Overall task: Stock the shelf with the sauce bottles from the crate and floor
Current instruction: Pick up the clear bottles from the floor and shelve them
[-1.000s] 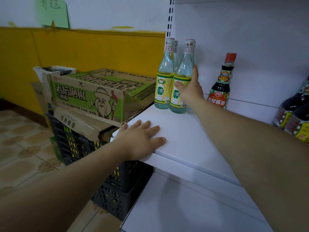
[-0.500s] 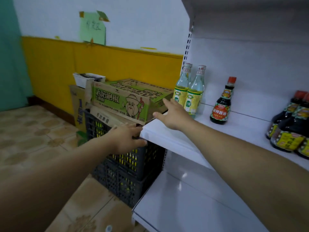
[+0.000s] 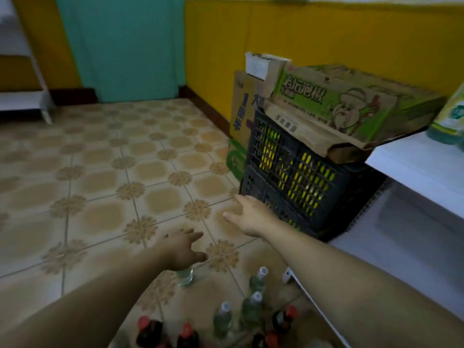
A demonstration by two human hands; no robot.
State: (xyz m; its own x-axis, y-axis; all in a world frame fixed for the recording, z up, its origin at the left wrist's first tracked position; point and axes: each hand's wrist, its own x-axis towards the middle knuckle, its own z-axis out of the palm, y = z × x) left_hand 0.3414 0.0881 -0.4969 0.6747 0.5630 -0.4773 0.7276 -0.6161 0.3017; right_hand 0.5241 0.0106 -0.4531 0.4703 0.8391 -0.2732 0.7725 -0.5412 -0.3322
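So, far left there's a white rack against the wall, then a teal panel next to it, and a big stretch of tiled floor with brown flower patterns.

Low in the middle, the left hand is out over the floor with its fingers spread and loose, not gripping anything. Right under its wrist a clear bottle stands on the tiles with its top hidden by the hand. I can't tell if the palm actually touches it.

Along the bottom edge, dark sauce bottles with red caps sit upright on the floor. Just right of them is a little cluster of white-capped clear bottles, also upright.

The right hand is higher up and further right. Its fingers are stretched out flat and it's empty too, hovering in front of the lower corner of the black crate. Yellow labels show through the crate's mesh.

A green carton lies on top of the crate with brown cardboard under it, and the yellow wall is behind.

Far right is the white shelf, with a green-labelled bottle standing on it at the frame's edge, pretty blurry.
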